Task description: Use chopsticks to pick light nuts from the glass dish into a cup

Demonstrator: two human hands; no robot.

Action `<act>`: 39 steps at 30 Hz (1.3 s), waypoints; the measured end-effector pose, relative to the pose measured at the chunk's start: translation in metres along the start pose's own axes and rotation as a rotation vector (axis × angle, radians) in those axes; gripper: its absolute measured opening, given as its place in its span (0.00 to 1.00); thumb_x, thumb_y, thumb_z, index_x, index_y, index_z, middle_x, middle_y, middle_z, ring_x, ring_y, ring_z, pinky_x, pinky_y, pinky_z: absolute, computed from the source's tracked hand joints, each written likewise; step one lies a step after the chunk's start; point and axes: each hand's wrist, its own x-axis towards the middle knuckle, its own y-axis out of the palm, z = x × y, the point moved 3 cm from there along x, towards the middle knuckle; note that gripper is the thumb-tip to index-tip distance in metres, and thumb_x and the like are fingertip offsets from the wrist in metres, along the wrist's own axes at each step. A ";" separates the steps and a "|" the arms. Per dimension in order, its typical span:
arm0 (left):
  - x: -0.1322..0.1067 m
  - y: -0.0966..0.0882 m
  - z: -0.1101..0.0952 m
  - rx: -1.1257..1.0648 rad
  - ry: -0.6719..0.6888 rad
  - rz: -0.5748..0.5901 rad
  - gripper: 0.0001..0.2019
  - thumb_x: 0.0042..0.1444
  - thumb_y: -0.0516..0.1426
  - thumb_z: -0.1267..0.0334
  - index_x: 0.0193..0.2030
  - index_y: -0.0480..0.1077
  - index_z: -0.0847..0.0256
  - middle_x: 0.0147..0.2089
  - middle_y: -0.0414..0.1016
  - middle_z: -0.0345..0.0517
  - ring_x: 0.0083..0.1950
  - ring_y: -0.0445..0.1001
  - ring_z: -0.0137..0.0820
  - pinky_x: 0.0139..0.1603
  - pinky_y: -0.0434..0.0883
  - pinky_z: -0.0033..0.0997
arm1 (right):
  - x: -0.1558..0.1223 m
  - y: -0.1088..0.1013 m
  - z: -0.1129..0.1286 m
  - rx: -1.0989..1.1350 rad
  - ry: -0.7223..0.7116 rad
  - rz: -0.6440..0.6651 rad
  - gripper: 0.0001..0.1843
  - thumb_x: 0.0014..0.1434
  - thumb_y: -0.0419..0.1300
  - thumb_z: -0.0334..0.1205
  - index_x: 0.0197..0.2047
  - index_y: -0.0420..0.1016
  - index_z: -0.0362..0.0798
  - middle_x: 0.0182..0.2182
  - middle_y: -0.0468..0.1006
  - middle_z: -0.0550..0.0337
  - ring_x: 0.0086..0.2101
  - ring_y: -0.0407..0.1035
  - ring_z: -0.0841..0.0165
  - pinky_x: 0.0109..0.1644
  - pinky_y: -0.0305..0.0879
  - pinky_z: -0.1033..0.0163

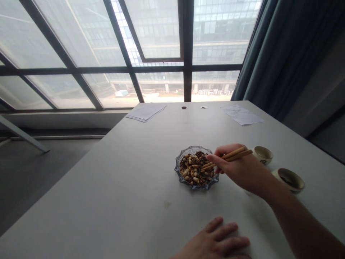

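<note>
A scalloped glass bowl (178,172) stands on the white table, filled with a mix of nuts and dark seeds (192,171). My right hand (234,163) is closed around a pair of wooden chopsticks (235,154), over the bowl's right side. Their tips reach into the mix; whether a piece is between them I cannot tell. Near the front of the table, my left hand (217,239) lies flat with its fingers spread, holding nothing. Beside my right forearm are two small cups, a farther one (262,154) and a nearer one (289,180) with something dark inside.
The white table (121,187) extends toward the windows. Stacked papers (145,112) lie at its far left, and a crumpled sheet (242,115) at its far right. Two round cable holes (184,108) are near the back edge. A dark curtain (275,46) hangs at the right.
</note>
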 end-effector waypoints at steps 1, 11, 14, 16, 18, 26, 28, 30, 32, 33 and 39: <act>0.001 0.000 0.000 0.000 0.001 -0.001 0.19 0.77 0.46 0.53 0.70 0.64 0.38 0.77 0.54 0.27 0.79 0.48 0.34 0.76 0.57 0.41 | 0.000 0.001 0.000 0.011 -0.002 0.007 0.18 0.65 0.61 0.47 0.25 0.74 0.48 0.20 0.77 0.61 0.23 0.74 0.67 0.27 0.64 0.66; -0.001 0.002 0.000 0.016 0.004 -0.005 0.19 0.77 0.46 0.53 0.70 0.64 0.38 0.77 0.54 0.27 0.79 0.48 0.35 0.76 0.57 0.41 | -0.001 -0.001 -0.002 -0.028 0.030 -0.004 0.20 0.65 0.60 0.49 0.23 0.72 0.50 0.19 0.76 0.61 0.22 0.73 0.67 0.27 0.64 0.65; 0.002 0.002 -0.001 0.012 0.003 0.002 0.19 0.77 0.46 0.53 0.70 0.64 0.38 0.77 0.53 0.27 0.79 0.48 0.35 0.75 0.58 0.41 | 0.000 0.003 -0.004 -0.003 0.041 0.019 0.20 0.65 0.61 0.49 0.23 0.72 0.50 0.19 0.77 0.61 0.23 0.74 0.67 0.27 0.65 0.65; 0.004 0.001 -0.001 0.008 0.002 -0.003 0.19 0.77 0.46 0.53 0.70 0.64 0.39 0.77 0.53 0.27 0.79 0.47 0.35 0.76 0.58 0.41 | 0.001 0.005 -0.005 0.015 0.047 0.026 0.20 0.65 0.61 0.49 0.23 0.71 0.50 0.19 0.77 0.61 0.23 0.74 0.67 0.27 0.66 0.65; 0.005 0.001 -0.002 0.004 0.003 -0.006 0.19 0.77 0.47 0.53 0.70 0.64 0.39 0.77 0.53 0.27 0.79 0.48 0.35 0.75 0.58 0.41 | 0.002 0.007 -0.006 0.037 0.046 0.031 0.20 0.65 0.62 0.48 0.23 0.71 0.50 0.19 0.77 0.61 0.23 0.74 0.67 0.27 0.66 0.65; 0.004 0.000 -0.003 -0.011 0.006 0.007 0.18 0.76 0.48 0.53 0.69 0.66 0.39 0.77 0.54 0.28 0.79 0.49 0.36 0.75 0.59 0.42 | 0.003 0.007 -0.011 0.084 0.068 0.012 0.20 0.64 0.62 0.51 0.24 0.72 0.50 0.20 0.77 0.60 0.24 0.77 0.64 0.25 0.68 0.65; 0.005 -0.001 -0.003 -0.012 0.007 0.006 0.18 0.76 0.48 0.54 0.69 0.66 0.39 0.77 0.54 0.28 0.79 0.49 0.36 0.75 0.59 0.42 | 0.003 0.007 -0.012 0.067 0.061 0.002 0.21 0.64 0.62 0.52 0.24 0.72 0.50 0.20 0.77 0.60 0.23 0.76 0.65 0.26 0.68 0.65; 0.005 -0.001 -0.003 -0.009 0.006 0.004 0.18 0.76 0.48 0.54 0.69 0.66 0.39 0.77 0.54 0.28 0.79 0.49 0.35 0.75 0.59 0.41 | 0.003 0.006 -0.012 0.041 0.040 -0.009 0.21 0.65 0.61 0.51 0.23 0.72 0.50 0.19 0.77 0.60 0.23 0.75 0.65 0.27 0.67 0.65; 0.005 -0.002 -0.003 -0.003 0.005 -0.001 0.18 0.76 0.47 0.54 0.69 0.66 0.39 0.77 0.54 0.28 0.79 0.49 0.35 0.75 0.59 0.41 | 0.003 0.004 -0.010 0.003 0.012 -0.014 0.22 0.65 0.61 0.50 0.22 0.70 0.50 0.19 0.76 0.61 0.24 0.75 0.66 0.27 0.67 0.65; 0.005 -0.002 -0.003 0.001 0.004 -0.004 0.18 0.76 0.47 0.54 0.69 0.66 0.39 0.77 0.54 0.28 0.79 0.48 0.35 0.75 0.58 0.41 | 0.003 0.003 -0.009 -0.015 0.000 -0.017 0.22 0.65 0.61 0.49 0.21 0.69 0.50 0.18 0.76 0.61 0.24 0.75 0.66 0.27 0.66 0.66; 0.003 -0.001 -0.003 0.015 -0.004 -0.013 0.18 0.77 0.47 0.53 0.69 0.66 0.38 0.77 0.55 0.27 0.79 0.48 0.34 0.76 0.58 0.41 | 0.000 -0.006 -0.003 -0.054 0.022 -0.007 0.20 0.65 0.61 0.48 0.23 0.75 0.49 0.19 0.77 0.60 0.22 0.73 0.67 0.28 0.66 0.65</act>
